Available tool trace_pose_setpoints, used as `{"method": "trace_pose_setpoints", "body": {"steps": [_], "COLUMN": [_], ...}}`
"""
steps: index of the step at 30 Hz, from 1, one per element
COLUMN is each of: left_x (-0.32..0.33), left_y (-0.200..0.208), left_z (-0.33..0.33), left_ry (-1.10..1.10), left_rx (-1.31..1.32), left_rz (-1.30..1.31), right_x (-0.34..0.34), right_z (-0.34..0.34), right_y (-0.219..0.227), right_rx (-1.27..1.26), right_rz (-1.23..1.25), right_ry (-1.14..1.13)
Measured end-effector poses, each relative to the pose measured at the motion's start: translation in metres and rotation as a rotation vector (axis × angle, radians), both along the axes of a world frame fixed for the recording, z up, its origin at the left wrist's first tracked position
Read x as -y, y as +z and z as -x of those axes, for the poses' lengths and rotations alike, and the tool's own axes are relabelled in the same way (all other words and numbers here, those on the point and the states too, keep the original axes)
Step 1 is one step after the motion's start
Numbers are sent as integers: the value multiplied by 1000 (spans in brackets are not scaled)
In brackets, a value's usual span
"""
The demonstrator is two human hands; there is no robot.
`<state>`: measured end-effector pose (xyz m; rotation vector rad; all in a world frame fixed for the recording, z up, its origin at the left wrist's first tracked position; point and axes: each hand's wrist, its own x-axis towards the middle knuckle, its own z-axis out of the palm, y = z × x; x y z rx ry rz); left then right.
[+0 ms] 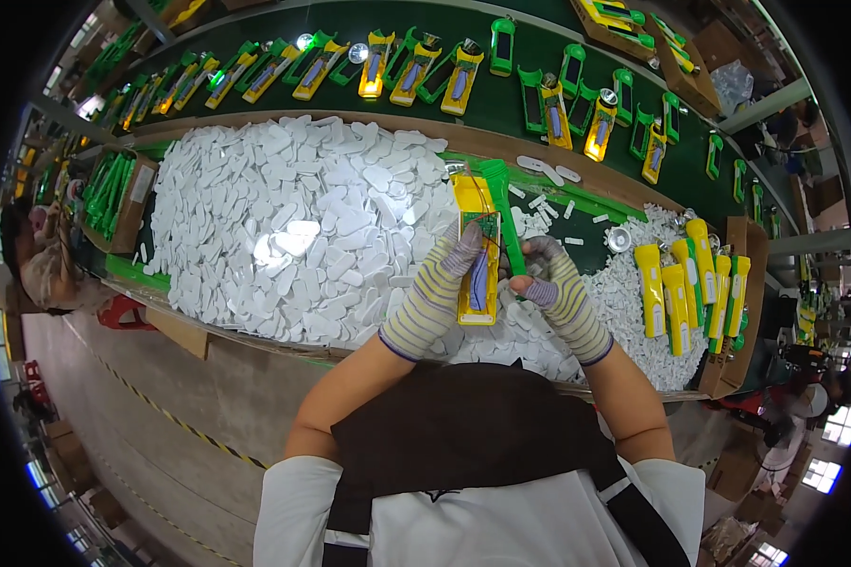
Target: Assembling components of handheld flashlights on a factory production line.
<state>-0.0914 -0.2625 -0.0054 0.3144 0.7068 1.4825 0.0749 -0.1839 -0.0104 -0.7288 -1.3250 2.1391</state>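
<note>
Striped fingerless gloves cover both of my hands. In my left hand [447, 276] is a yellow flashlight shell [472, 197], held upright with its inside facing up. Inside it lie a purple-wrapped battery [479, 281], a small green circuit board and thin red wires. My right hand [556, 282] grips the lower end of a green flashlight shell [509, 222], seen nearly edge-on, close along the right side of the yellow one. Both shells are above a heap of white plastic pieces [321, 227]. My fingertips on the far side of the shells are partly hidden.
Opened yellow and green flashlights [413, 71] line the green conveyor [340, 102] beyond the cardboard-edged tray. Assembled yellow flashlights [676, 300] lie at the right on small white parts [624, 352]. A box of green shells [113, 194] stands at the left, near another person [47, 255].
</note>
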Motion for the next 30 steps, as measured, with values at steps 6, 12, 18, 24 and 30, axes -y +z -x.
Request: {"method": "trace_pose_setpoints", "body": {"steps": [6,12,18,24,30], "left_x": [-8,-2,-9,-9,-1], "left_y": [-9,-20,-5,35,34], "left_z": [-9,-23,-35,-49,-50], "left_ry": [181,142,240,-279,-526], "left_rx": [-29,-19,-318,-278,-452], "left_rz": [-71,8,-122,-78,-51], "right_x": [31,48,33,-56,-54], "right_z": [8,18,4,0,-4], "right_y": [23,20,36,89,73], "right_rx": [479,236,533,93,271], "right_rz": [-904,-361,-889,-1383,-618], "right_ry": [-217,-204,-74,-283,36]}}
